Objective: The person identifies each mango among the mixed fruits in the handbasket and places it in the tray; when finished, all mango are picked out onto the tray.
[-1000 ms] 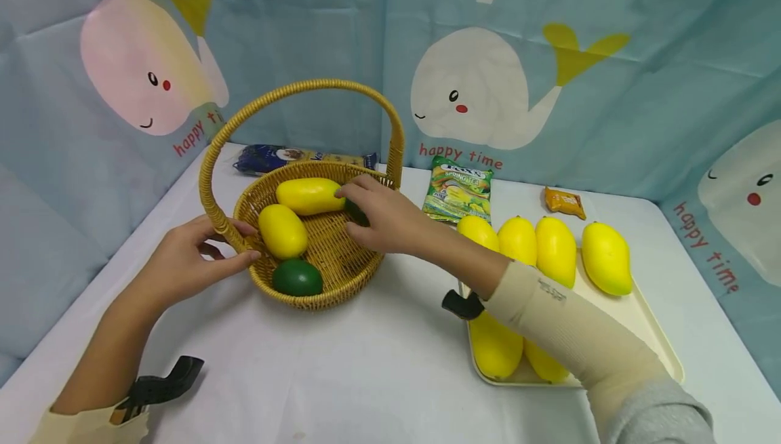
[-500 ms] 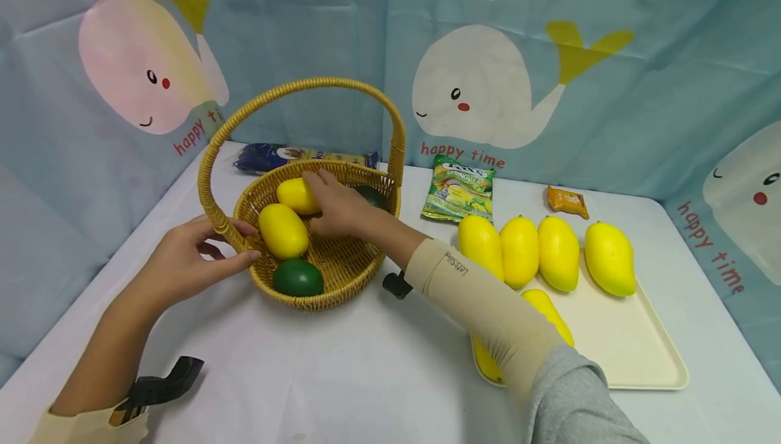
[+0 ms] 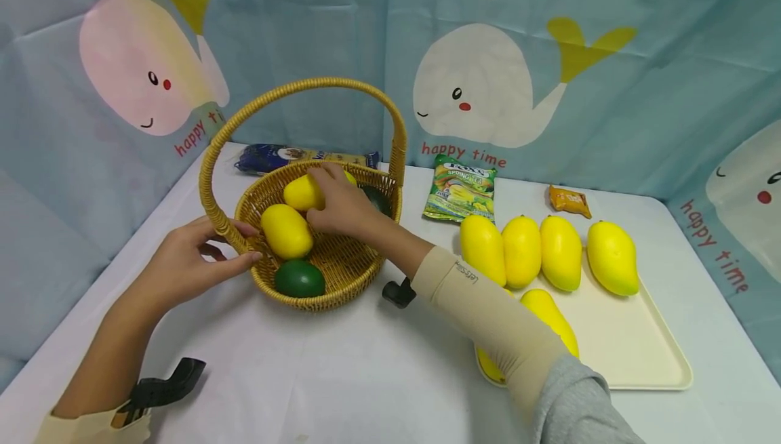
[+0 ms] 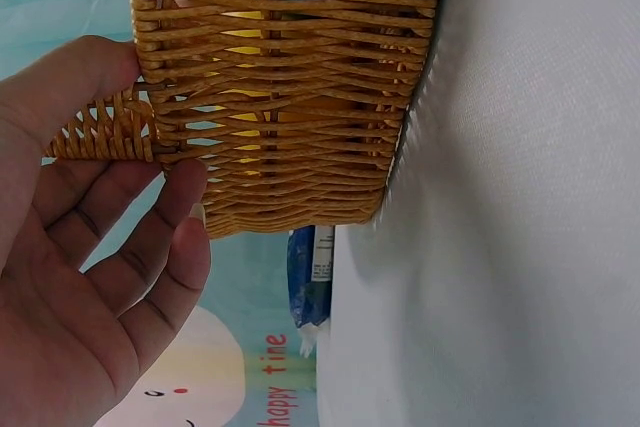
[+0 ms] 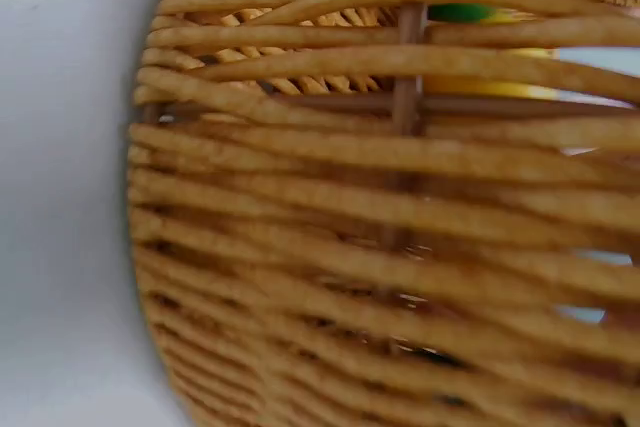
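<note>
Surface [image 3: 342, 376]: white cloth, under both grips; carried everything below.
Tray [image 3: 634, 356]: cream, well to the right of the right grip, behind its forearm. Row of 4 yellow mangoes [image 3: 561, 251] at its far edge, 1 more partly hidden by the sleeve.
Basket [image 3: 317, 301]: wicker w/ hoop handle, between the 2 grips, flat on the surface.
Left grip [image 3: 189, 261]: thumb one side, fingers the other, pinched round the handle foot at the basket's left rim; left wrist view showed the fingertips against the weave [image 4: 280, 77]. Steadying it, by my read.
Right grip [image 3: 342, 207]: reached over the rim into the basket, fingers curled over the far mango, thumb beneath it. Wrist cam showed only wicker, so grip detail came from the head view alone.
Far mango [image 3: 300, 193]: yellow, inside the basket at its back, under the right grip's fingertips.
Near mango [image 3: 285, 230]: just left of the right grip, touching or nearly touching the far one.
Green fruit [image 3: 299, 278]: front of the basket, nearer the left grip. A 2nd dark green one [image 3: 373, 198] just behind the right grip.
Packets: green snack bag [image 3: 460, 188] & small orange pack [image 3: 569, 200], beyond the tray.
Step (judged): settling the far mango into place in the basket.
Next calls for (judged): letting go cleanly w/o rolling it onto its neighbour, left grip keeping the basket steady.
</note>
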Motion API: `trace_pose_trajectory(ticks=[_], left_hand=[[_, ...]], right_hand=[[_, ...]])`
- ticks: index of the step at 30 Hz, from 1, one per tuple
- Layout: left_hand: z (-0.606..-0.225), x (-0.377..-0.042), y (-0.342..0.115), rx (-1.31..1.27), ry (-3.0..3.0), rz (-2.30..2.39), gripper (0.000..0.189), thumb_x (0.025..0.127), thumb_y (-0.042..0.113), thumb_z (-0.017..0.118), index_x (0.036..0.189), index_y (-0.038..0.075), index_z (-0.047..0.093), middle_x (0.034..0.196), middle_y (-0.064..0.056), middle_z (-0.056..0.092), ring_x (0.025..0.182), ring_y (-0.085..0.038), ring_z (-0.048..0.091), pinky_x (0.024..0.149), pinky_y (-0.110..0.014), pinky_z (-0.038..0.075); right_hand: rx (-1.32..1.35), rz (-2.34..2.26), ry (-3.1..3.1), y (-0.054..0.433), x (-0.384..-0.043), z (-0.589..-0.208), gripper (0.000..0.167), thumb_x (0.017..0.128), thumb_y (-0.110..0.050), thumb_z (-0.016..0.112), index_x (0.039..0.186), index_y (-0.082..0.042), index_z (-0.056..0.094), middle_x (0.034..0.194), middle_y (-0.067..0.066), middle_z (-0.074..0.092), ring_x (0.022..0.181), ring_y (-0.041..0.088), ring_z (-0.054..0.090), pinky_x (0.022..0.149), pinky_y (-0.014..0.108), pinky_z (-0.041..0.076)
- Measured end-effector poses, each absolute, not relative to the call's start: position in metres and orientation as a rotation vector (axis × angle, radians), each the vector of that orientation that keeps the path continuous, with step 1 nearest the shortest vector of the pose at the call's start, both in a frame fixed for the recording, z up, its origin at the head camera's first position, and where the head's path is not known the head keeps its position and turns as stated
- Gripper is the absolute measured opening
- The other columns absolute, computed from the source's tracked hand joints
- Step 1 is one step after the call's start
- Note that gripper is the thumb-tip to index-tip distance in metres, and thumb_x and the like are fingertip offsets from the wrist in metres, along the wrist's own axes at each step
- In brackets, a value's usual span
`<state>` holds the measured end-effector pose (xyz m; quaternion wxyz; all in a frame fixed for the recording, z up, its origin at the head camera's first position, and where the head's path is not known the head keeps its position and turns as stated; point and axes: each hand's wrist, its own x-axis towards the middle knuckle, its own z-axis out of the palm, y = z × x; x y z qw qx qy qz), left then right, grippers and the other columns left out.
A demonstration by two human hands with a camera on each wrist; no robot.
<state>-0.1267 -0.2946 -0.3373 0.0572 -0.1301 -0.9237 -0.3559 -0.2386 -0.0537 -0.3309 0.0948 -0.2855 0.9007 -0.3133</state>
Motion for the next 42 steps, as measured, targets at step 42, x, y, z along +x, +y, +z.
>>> trace_pose_trajectory(ticks=[42], left_hand=[[-0.336,-0.126,-0.294,-0.393,-2.805,-1.081,0.035,0.086,0.026,0.082,0.115,0.011,0.071,0.103,-0.004,0.069,0.092,-0.011,0.055,0.073,-0.016,0.051]], right_hand=[[-0.871,-1.044,2.390,-0.010,-0.225,-0.319,0.069,0.091,-0.032,0.074,0.151,-0.018,0.043,0.146,0.005,0.048,0.118,0.019,0.052,0.092,0.032,0.048]])
